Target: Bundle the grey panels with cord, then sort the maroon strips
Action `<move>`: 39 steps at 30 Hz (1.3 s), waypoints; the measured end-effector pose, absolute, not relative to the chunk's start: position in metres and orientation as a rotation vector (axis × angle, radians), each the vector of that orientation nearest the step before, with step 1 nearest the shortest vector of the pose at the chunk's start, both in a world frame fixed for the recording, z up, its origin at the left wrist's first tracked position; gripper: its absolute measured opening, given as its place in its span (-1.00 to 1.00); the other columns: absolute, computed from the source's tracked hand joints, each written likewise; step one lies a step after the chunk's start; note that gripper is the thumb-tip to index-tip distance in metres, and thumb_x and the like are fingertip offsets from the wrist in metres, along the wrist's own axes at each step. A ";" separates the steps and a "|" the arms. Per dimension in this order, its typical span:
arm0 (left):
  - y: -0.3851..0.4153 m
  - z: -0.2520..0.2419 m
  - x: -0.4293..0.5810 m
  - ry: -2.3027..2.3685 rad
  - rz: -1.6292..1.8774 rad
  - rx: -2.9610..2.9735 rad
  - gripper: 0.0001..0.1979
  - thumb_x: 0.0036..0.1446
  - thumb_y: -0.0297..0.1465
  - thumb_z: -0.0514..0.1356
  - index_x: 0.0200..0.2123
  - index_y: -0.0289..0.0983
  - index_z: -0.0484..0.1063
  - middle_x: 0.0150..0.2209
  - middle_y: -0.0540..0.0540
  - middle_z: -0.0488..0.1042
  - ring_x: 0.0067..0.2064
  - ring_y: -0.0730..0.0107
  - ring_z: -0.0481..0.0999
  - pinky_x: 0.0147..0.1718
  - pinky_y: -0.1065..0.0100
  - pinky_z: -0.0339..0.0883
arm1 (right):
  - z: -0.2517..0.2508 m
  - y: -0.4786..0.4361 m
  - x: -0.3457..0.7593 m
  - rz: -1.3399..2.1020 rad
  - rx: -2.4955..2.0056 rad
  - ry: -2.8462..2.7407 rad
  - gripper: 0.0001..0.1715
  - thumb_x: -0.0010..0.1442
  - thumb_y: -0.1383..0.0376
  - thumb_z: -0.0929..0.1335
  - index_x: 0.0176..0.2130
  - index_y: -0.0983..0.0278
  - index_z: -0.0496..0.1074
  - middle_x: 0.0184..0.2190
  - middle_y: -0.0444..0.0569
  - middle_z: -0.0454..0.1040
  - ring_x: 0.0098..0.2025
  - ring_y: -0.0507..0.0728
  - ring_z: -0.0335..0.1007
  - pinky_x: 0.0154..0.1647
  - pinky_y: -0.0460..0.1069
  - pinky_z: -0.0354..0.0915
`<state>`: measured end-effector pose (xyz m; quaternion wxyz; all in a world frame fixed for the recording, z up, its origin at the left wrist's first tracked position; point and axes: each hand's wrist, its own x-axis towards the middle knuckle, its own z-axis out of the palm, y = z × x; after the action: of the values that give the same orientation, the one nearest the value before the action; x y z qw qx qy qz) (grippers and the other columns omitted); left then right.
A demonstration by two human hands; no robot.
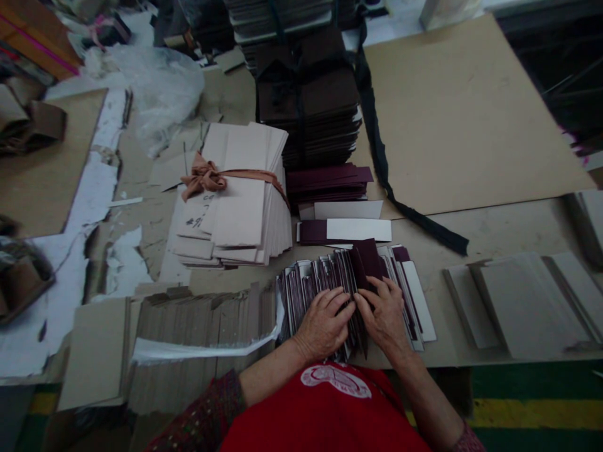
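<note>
A long row of maroon-and-white card strips (308, 287) stands on edge in front of me, packed close together. My left hand (326, 319) lies over this row, its fingers bent together and pressing on the strips' edges. Just beside it, my right hand (385, 312) closes its fingers round maroon cards that lean at the row's right part. One maroon card (366, 258) sticks up higher than the others, behind my right fingertips. The two hands nearly meet; their thumbs and the cards' lower edges are partly hidden. More strips with white faces (418, 298) lean to the right.
Left of the row stand grey boards (198, 314) with a white band (207, 351). Behind are a tied bundle of pale boards (240, 207), maroon strips (330, 183) and a dark tied stack (325, 94). Grey boards (522, 304) lie right, near a black strap (377, 132).
</note>
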<state>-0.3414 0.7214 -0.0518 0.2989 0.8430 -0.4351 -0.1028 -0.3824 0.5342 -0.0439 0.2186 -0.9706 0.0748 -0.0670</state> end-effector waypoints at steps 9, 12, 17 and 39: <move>0.720 -0.053 -0.342 -1.153 -0.252 2.240 -0.46 0.15 -0.50 0.15 0.23 -0.26 0.28 0.18 -0.22 0.36 0.30 0.03 0.20 0.26 -0.08 0.17 | -0.044 0.533 -0.382 -0.175 -2.702 0.208 -0.71 0.34 0.30 0.26 -0.21 0.29 0.58 0.00 0.12 0.47 0.16 0.37 0.13 0.11 0.31 0.24; 0.720 -0.052 -0.342 -1.157 -0.244 2.243 -0.46 0.14 -0.50 0.15 0.22 -0.26 0.30 0.18 -0.22 0.36 0.30 0.01 0.21 0.26 -0.09 0.17 | -0.045 0.533 -0.382 -0.174 -2.713 0.214 -0.71 0.34 0.30 0.27 -0.21 0.29 0.58 0.00 0.12 0.48 0.15 0.37 0.14 0.10 0.32 0.24; 0.720 -0.051 -0.342 -1.160 -0.242 2.253 -0.47 0.14 -0.50 0.14 0.21 -0.28 0.31 0.18 -0.22 0.36 0.29 0.01 0.23 0.26 -0.07 0.17 | -0.045 0.532 -0.382 -0.162 -2.709 0.212 -0.69 0.36 0.21 0.29 -0.25 0.25 0.59 0.00 0.10 0.48 0.15 0.39 0.13 0.07 0.32 0.25; 0.722 -0.054 -0.342 -1.139 -0.252 2.210 -0.50 0.18 -0.51 0.10 0.21 -0.30 0.30 0.17 -0.25 0.38 0.31 0.04 0.20 0.26 -0.10 0.19 | -0.039 0.532 -0.377 -0.214 -2.676 0.222 -0.62 0.32 0.37 0.24 0.06 0.26 0.50 0.12 0.13 0.39 0.16 0.33 0.17 0.14 0.32 0.26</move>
<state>-0.3419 0.7216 -0.0539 0.3157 0.8391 -0.4326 -0.0956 -0.3775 0.5321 -0.0387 0.2220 -0.9686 0.0804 -0.0774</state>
